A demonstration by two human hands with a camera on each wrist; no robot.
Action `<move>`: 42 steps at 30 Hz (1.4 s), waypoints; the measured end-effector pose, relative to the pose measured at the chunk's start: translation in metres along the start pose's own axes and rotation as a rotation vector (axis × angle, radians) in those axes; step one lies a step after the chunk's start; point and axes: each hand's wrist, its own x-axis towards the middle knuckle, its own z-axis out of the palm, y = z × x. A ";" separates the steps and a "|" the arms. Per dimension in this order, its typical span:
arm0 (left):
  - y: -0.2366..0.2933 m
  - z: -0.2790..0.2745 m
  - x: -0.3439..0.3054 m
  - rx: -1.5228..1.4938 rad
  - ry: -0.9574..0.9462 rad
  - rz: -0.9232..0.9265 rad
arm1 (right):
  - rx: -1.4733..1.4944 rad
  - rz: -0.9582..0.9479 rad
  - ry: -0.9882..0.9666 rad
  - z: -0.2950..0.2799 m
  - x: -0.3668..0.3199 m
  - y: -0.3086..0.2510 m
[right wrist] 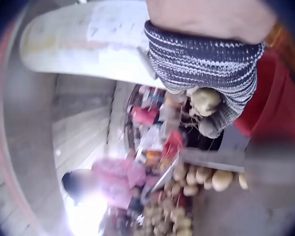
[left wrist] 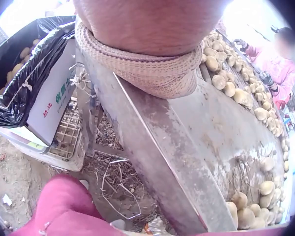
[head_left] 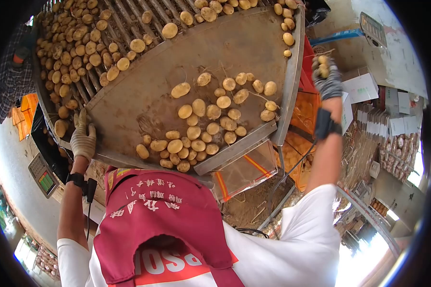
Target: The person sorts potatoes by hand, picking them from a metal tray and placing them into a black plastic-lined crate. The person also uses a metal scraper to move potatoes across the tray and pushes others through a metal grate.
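Note:
In the head view my gloved right hand (head_left: 326, 79) is held out past the tray's right edge, gripping a few small potatoes (head_left: 323, 66). The right wrist view shows a potato (right wrist: 205, 102) held in the curled fingers of that hand (right wrist: 206, 73), with thin roots hanging beside it. My gloved left hand (head_left: 83, 138) rests on the left corner of the metal tray (head_left: 134, 105), fingers extended. Only the cuff and back of the left glove (left wrist: 152, 73) show in the left wrist view; its fingers are hidden. Loose potatoes (head_left: 198, 107) lie across the tray's near and right parts.
A slatted rack (head_left: 129, 24) full of potatoes adjoins the tray's far side. Orange bags (head_left: 299, 162) and a red one stand right of it, near a scale (head_left: 372, 29). A black-lined bin (left wrist: 19, 108) of potatoes is at the left. Other people stand around the rack.

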 end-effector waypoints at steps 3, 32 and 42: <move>0.001 0.000 -0.002 0.000 0.015 0.025 | 0.196 -0.208 0.623 -0.055 0.034 -0.043; 0.006 -0.008 -0.005 -0.053 0.045 0.002 | -1.741 -0.743 -0.638 0.195 -0.236 0.342; 0.009 -0.012 -0.006 -0.062 0.030 -0.018 | -1.755 -0.640 0.069 0.132 -0.148 0.234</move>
